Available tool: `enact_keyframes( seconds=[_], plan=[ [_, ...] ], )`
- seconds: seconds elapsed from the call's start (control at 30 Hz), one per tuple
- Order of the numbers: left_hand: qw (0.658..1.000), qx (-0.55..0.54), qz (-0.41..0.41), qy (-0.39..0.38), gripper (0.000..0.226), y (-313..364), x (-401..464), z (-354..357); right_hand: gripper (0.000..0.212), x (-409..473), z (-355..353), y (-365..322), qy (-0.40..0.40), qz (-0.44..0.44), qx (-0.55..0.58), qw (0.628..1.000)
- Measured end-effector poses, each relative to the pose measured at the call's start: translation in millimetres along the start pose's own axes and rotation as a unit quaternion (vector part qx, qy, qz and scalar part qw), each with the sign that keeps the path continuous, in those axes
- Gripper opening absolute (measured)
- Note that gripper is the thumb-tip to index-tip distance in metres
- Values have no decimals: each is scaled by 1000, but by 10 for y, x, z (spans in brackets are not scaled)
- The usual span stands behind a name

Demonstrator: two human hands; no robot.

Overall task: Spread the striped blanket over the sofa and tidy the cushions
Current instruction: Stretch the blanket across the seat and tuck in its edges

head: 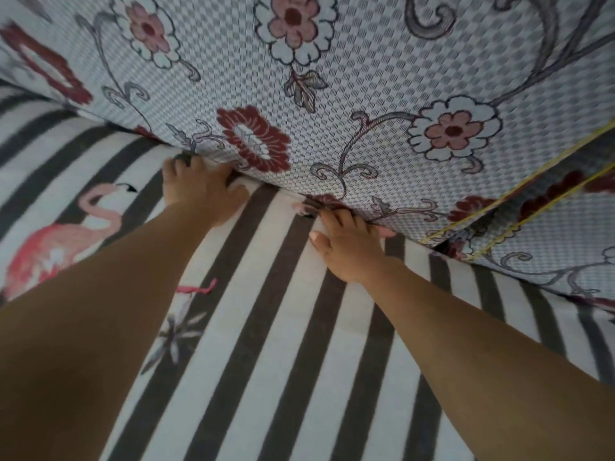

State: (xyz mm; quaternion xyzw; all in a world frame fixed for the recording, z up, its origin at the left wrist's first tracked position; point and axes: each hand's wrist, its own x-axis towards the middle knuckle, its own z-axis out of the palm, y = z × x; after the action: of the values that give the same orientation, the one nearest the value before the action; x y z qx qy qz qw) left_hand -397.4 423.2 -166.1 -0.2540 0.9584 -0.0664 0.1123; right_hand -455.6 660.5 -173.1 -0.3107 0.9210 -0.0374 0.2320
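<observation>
Tucking seems to be the step here: both hands are at the crease where the striped blanket [299, 327] meets the floral back cushion [366, 78] of the sofa. The left hand [203, 188] has its fingers pushed into that crease with the tips hidden under the cushion's lower edge, so I can't tell whether its grip has any fabric or is just pressing. The right hand [349, 251] lies flatter on the blanket, thumb out to the side, fingers reaching to the same edge and partly hidden too; it looks more like pressing than pinching, but I wouldn't swear to it. The blanket already covers the seat, its stripes running from the front edge straight back toward the cushion, with a pink flamingo print [66, 234] near the left edge. So the blanket's back edge lies dead ahead of both hands, under the cushion, and the left hand is the deeper of the two. What stands in the way, I'd guess, is the cushion's weight on the fabric. A second floral cushion with yellow piping [532, 227] butts up just to the right, and probably needs straightening afterwards.
</observation>
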Motion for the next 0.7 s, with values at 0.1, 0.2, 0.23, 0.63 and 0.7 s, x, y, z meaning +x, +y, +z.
enact_keyframes(
  seconds=[0.1,0.2,0.23,0.63,0.7],
  plan=[
    [997,5,32,-68,75,-151,167,92,53,62,77,15,25,4,-10,1000],
    [995,-9,19,-99,72,-135,222,151,54,104,135,33,30,9,-21,999],
    [993,-5,0,-115,69,-98,217,117,54,110,144,33,24,10,-21,999],
    [978,-63,183,-83,51,1010,-229,-72,55,-621,78,430,77,124,4,989],
    [979,-48,181,-82,52,1063,-192,22,60,-528,74,553,21,130,39,991]
  ],
)
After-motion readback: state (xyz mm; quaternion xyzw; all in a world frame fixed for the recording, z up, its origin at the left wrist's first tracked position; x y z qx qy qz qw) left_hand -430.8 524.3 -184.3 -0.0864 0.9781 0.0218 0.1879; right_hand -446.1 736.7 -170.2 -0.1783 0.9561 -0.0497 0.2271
